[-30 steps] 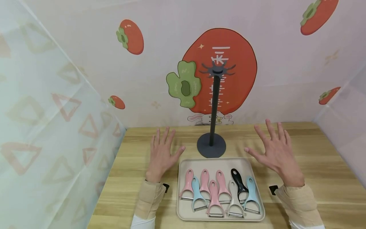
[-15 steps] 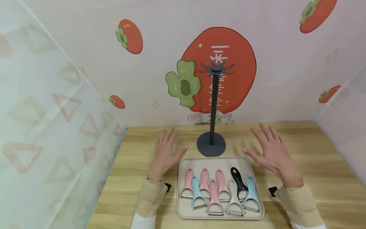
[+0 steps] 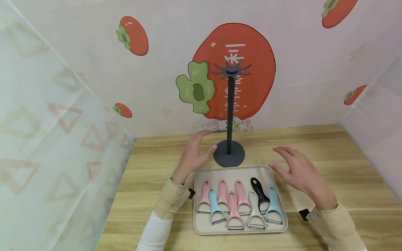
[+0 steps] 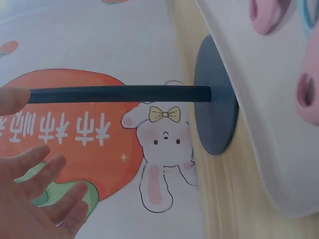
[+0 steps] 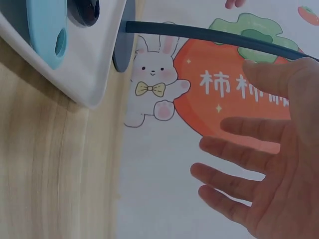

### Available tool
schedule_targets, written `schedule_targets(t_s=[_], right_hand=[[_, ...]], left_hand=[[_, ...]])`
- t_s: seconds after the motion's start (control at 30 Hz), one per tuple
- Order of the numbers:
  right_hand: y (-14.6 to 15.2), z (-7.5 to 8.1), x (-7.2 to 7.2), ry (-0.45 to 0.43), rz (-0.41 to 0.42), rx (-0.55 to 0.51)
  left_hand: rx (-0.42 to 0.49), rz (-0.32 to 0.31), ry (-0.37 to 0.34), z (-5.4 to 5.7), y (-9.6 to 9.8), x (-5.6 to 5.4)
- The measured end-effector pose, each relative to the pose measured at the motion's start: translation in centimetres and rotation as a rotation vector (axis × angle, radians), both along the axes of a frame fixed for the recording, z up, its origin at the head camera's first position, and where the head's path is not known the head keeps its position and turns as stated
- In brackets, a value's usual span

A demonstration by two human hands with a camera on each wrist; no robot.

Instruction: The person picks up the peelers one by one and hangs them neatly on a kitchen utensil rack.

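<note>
My left hand hovers left of a dark grey stand, thumb and fingers apart with nothing between them. To the right of the stand my right hand is held with fingers loosely bent, also holding nothing. The stand has a round base and a top ring of several curved hooks. In front of it lies a beige tray with several peelers: pink ones, blue ones, a black peeler and a light grey peeler. The left wrist view shows the stand's pole beyond the spread left fingers.
A wooden table carries the tray and stand. Behind it hangs a pale backdrop printed with persimmons and a rabbit. A patterned curtain borders the left side, and another pale panel borders the right.
My left hand has moved right and a little up, toward the stand's pole. The right hand has come down slightly, its fingers drawing closer together. The head view has shifted a little.
</note>
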State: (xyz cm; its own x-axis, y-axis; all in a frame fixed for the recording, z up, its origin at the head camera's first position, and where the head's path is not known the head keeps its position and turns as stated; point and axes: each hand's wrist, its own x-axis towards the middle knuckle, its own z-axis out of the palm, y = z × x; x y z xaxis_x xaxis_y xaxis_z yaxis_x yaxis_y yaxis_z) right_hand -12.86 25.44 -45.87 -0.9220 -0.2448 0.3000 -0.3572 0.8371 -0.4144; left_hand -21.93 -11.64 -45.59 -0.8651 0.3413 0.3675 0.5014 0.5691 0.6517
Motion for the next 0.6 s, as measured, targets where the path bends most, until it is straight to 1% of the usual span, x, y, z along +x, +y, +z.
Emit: schedule_targets(t_s=[0.1,0.17,0.23,0.33,0.47,0.6], right_hand=[[-0.6,0.3,-0.6,-0.022,0.019,-0.054],[-1.1,0.8,-1.5,-0.032,0.037,-0.104],[-1.8,1.4,-2.6,-0.035,0.057,-0.157],[-3.2,2.2,-4.3,-0.026,0.103,-0.236],[-5.3,2.9,-6.5,-0.033,0.160,-0.349],[-6.7,3.9,-8.2,-0.041,0.166,-0.458]], left_hand=[[0.000,-0.001,0.001,0.4,0.3,0.1],[-0.008,0.005,0.003,0.6,0.4,0.2],[-0.023,0.011,0.005,0.5,0.4,0.5],[-0.046,0.035,0.012,0.2,0.1,1.1],[-0.073,0.082,0.044,-0.2,-0.3,2.2],[-0.078,0.095,0.088,0.0,-0.2,2.9]])
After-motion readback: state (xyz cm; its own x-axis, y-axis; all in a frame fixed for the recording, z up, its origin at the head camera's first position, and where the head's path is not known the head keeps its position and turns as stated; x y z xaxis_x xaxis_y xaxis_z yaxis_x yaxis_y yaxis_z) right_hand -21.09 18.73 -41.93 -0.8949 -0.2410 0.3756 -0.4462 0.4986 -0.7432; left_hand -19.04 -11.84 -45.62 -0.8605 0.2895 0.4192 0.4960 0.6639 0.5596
